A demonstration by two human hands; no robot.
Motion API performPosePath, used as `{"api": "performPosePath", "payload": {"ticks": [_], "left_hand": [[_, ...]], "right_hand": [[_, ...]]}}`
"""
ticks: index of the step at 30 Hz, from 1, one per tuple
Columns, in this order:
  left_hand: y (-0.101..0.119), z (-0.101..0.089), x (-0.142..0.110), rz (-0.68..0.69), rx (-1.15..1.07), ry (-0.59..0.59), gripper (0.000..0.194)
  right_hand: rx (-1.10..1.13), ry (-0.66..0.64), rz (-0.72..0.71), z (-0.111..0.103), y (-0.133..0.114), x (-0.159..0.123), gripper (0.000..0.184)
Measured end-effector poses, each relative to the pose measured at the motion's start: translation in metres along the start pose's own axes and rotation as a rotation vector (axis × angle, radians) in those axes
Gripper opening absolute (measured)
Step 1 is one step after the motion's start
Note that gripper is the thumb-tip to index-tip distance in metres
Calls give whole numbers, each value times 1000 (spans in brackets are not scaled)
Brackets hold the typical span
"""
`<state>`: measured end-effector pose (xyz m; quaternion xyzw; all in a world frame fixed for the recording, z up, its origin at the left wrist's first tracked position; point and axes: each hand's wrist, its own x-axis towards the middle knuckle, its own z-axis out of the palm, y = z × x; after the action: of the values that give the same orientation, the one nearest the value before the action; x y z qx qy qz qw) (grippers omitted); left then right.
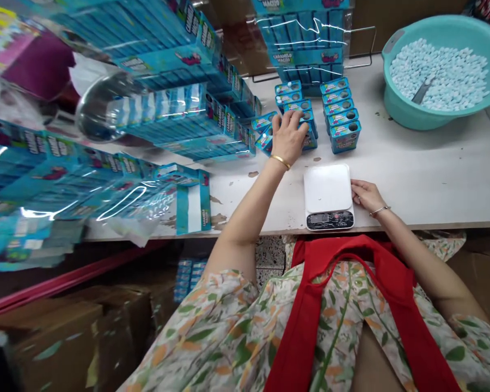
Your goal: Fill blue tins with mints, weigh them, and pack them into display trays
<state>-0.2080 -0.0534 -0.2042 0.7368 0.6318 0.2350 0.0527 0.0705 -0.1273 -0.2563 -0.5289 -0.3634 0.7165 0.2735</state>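
Note:
My left hand (288,139), with a gold bangle at its wrist, reaches over a group of small blue candy boxes (296,100). Its fingers curl down round a box among them, which the hand mostly hides. A tilted blue box (264,142) lies against the hand's left side. White digital kitchen scales (328,189) stand at the table's front edge with a bare platform. At their right edge rests my right hand (366,196), fingers loosely bent and apart, holding nothing visible. Right of the left hand runs a row of upright blue boxes (345,136) with dark round openings on top.
A turquoise basin (416,117) of pale blue candies, with a dark scoop (423,91) in it, stands at the back right. Stacked, film-wrapped blue cartons (212,125) fill the left. Behind them is a metal bowl (100,106). An open blue display carton (194,204) lies near the front edge.

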Motion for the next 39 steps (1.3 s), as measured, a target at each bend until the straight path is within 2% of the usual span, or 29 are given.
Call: {"api": "performPosePath", "payload": {"ticks": [4,6,8,11,13,16,18,21,25,28,32,35,39], "left_hand": [[24,-34,-13,50,13,-29,11],[40,-52,-28,83,42,-62,10],[55,-64,-45,112,48,-123,9],[70,-65,-67,110,6,-204,13],[76,-58,-76,86,-30,-237,18],[82,-52,-81,69,-59,-274,24],[82,-56,-82,91,-64,-291,31],[74,-73,-87,105,-76,-232,44],[41,-87,-116,-15,-115,19,36],[10,-76,-156,-83,-129,120,31],[-19,-37,-214,-240,-111,109,24],[-23,-8,-245,-322,-72,105,22],[-15,11,-257,-405,0,146,28]], "right_hand": [[9,-71,11,28,9,-3,26],[29,-58,-2,34,12,-5,28],[72,-19,5,33,12,-7,22],[218,4,81,23,7,-13,10],[359,27,159,15,2,-19,11],[526,66,258,6,-5,-31,14],[572,82,293,4,-8,-41,12],[560,96,331,3,-7,-54,13],[481,109,327,0,-4,-67,18],[349,90,371,-5,-2,-74,15],[114,-16,342,-11,-11,-79,2],[-10,-79,224,-10,-30,-79,15],[-187,-147,39,6,-71,-73,22]]}}
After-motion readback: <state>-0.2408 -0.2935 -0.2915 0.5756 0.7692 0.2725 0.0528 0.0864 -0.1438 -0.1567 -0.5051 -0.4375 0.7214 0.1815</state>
